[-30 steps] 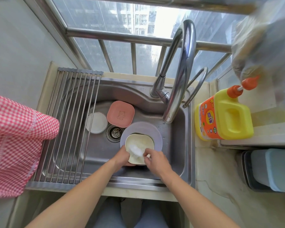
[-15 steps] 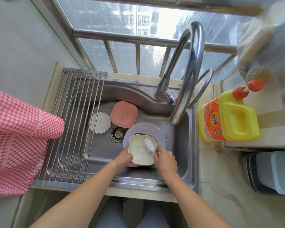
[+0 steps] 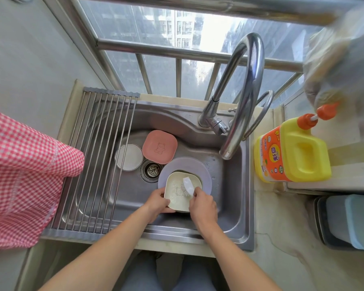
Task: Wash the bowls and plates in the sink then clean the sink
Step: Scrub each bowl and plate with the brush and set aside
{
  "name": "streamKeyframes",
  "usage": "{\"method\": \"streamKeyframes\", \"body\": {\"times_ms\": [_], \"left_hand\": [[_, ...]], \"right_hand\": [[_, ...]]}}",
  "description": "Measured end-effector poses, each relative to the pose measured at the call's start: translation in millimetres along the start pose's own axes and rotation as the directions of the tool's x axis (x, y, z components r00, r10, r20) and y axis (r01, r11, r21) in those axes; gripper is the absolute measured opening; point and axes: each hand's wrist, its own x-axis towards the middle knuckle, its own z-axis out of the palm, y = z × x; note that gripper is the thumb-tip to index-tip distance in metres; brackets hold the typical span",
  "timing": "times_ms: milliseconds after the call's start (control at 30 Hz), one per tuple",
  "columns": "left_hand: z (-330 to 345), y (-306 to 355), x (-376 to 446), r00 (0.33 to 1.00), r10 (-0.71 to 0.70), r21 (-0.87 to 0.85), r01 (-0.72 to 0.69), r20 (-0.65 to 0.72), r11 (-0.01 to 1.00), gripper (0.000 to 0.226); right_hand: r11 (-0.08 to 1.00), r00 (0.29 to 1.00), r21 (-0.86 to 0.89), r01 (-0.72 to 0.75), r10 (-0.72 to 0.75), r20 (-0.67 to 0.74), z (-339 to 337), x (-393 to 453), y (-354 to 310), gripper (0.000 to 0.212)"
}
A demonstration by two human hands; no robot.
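Sink (image 3: 237, 206) of stainless steel fills the middle of the view, with a roll-up drying rack (image 3: 97, 160) laid across its left part and a tall curved faucet (image 3: 243, 97) rising at the far right; no water can be seen running from it. A red checked cloth (image 3: 23, 179) hangs at the far left, and a yellow and orange detergent jug (image 3: 292, 152) stands on the counter to the right. In the basin a round lilac plate (image 3: 204, 175) lies right of the drain (image 3: 151, 170), a pink square plate (image 3: 159, 147) sits at the far side, and a small white round dish (image 3: 128, 156) lies just left of it, partly under the rack bars. Over the lilac plate, at the near side, is the cream square bowl (image 3: 177, 193), tilted up toward the camera. The left hand (image 3: 158, 203) grips its near left rim, thumb over the edge, while the right hand (image 3: 202, 204) is closed around a white dish brush (image 3: 187, 185) whose head rests inside the bowl. This bowl looks like thin, stiff plastic, so it is probably light and unlikely to break, but likely slick once wet and soapy. A firm pinch on the rim with fingers beneath seems the safest hold, opposite where the brush pushes. The three pieces lying in the basin appear not yet washed.
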Motion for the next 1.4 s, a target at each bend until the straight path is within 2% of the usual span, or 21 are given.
{"method": "streamKeyframes", "body": {"times_ms": [133,233,333,500,633,767,900,967,1067,1200,1300,1400], "left_hand": [[-2,-5,3,1.000,-0.007,-0.011,0.006,-0.007,1.000,0.065],[1,-5,3,0.999,-0.009,-0.020,0.007,-0.051,1.000,0.066],[3,-4,6,0.995,-0.015,0.021,0.018,-0.101,1.000,0.064],[8,-1,7,0.992,-0.020,0.013,0.022,-0.124,1.000,0.060],[6,-1,8,0.993,-0.025,0.013,0.026,-0.118,1.000,0.059],[4,-3,8,0.995,-0.020,-0.018,0.018,-0.096,1.000,0.067],[4,0,6,0.994,-0.015,-0.024,0.013,-0.104,1.000,0.067],[4,0,7,0.992,-0.017,-0.012,0.016,-0.122,1.000,0.067],[4,0,8,0.992,-0.019,0.000,0.019,-0.127,1.000,0.064],[5,0,7,0.991,-0.012,-0.007,0.012,-0.131,1.000,0.065],[4,-3,8,0.993,-0.001,-0.017,-0.001,-0.116,1.000,0.066],[3,-5,9,0.993,-0.003,-0.038,-0.002,-0.122,0.999,0.066]], "right_hand": [[0.986,0.989,0.138,0.095,-0.110,0.104,3,-5,-15,0.015],[0.983,0.965,0.094,0.155,-0.171,0.198,-6,-12,-3,0.014],[0.985,0.953,-0.015,0.169,-0.160,0.257,-25,-14,22,0.014],[0.989,0.990,-0.122,0.087,-0.072,0.121,-36,0,31,0.015],[0.998,0.998,-0.041,0.043,-0.040,0.052,-15,6,4,0.016],[0.991,0.980,0.082,0.105,-0.117,0.159,-6,-4,-10,0.016],[0.992,0.958,0.024,0.124,-0.126,0.259,-22,-10,14,0.012],[0.991,0.964,-0.053,0.123,-0.106,0.246,-32,-6,28,0.014],[0.990,0.987,-0.112,0.090,-0.074,0.143,-37,6,33,0.014],[0.994,0.996,-0.081,0.066,-0.061,0.059,-22,12,8,0.014],[0.995,0.988,0.035,0.098,-0.101,0.113,-11,4,-7,0.017],[0.989,0.968,0.065,0.133,-0.144,0.208,-12,-5,-5,0.016]]}}
